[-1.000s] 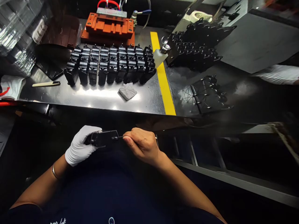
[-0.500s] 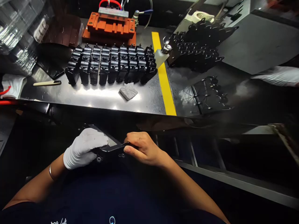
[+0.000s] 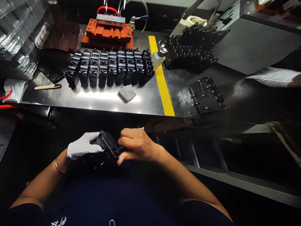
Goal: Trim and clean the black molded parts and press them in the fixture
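A black moulded plastic part point(image 3: 108, 142) with a raised frame and small posts is held low in front of my torso, tilted. My left hand point(image 3: 83, 146), in a white glove, grips its left end between thumb and fingers. My bare right hand point(image 3: 137, 146) is closed at its right end, with the thumb by the lower corner and curled fingers above. Between those fingers the exact grip is hidden. A small pale tip point(image 3: 143, 128) shows just above the right knuckles; what it belongs to cannot be made out.
Rows of similar black parts point(image 3: 108, 67) stand on the metal bench point(image 3: 94, 102), near a folded grey cloth point(image 3: 127, 93) and a pen-like tool point(image 3: 48, 87). Behind sits an orange fixture point(image 3: 109, 31). Right of the yellow tape point(image 3: 162, 84) are more black parts point(image 3: 207, 94) and another person's gloved hand point(image 3: 275, 77).
The part has been turned over, so a dark framed side shows instead of the flat shiny face. My right hand has shifted slightly left, and the view has moved a little.
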Tool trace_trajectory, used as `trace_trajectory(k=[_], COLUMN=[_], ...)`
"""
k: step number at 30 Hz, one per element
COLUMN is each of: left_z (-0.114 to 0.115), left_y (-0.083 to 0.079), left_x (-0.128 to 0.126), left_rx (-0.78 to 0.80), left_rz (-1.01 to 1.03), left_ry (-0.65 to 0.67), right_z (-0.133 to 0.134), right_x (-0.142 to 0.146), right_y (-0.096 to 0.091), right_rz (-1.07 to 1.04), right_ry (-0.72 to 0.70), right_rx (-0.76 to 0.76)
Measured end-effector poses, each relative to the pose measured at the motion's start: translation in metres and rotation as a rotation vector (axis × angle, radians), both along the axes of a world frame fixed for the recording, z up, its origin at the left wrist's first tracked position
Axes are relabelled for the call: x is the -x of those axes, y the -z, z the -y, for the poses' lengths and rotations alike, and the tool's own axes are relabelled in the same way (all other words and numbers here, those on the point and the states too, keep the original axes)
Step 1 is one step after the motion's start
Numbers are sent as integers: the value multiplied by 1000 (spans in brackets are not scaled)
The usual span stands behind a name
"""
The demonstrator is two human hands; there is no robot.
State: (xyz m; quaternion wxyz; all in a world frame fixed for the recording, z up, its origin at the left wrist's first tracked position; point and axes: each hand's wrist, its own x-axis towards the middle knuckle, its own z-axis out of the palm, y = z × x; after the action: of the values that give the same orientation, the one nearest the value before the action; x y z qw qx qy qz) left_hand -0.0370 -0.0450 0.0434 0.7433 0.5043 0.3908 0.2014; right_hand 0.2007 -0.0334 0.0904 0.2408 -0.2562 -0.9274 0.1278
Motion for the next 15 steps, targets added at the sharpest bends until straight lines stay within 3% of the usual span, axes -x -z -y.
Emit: trace_trajectory(k=[4,12,15], left_z=[-2,1,2], left_y=[3,3,4], left_x=[-2,-10,-10], left_rx=[-30,-63,-59], left_rz=[-37,53,51], left_ry=[-35,-159,-166], right_z=[-2,0,1], right_x=[1,6,6], right_y=[1,7,7], right_rz=[3,-116,-82], right_ry=[-31,101,104], right_rx=[-36,-81,-27])
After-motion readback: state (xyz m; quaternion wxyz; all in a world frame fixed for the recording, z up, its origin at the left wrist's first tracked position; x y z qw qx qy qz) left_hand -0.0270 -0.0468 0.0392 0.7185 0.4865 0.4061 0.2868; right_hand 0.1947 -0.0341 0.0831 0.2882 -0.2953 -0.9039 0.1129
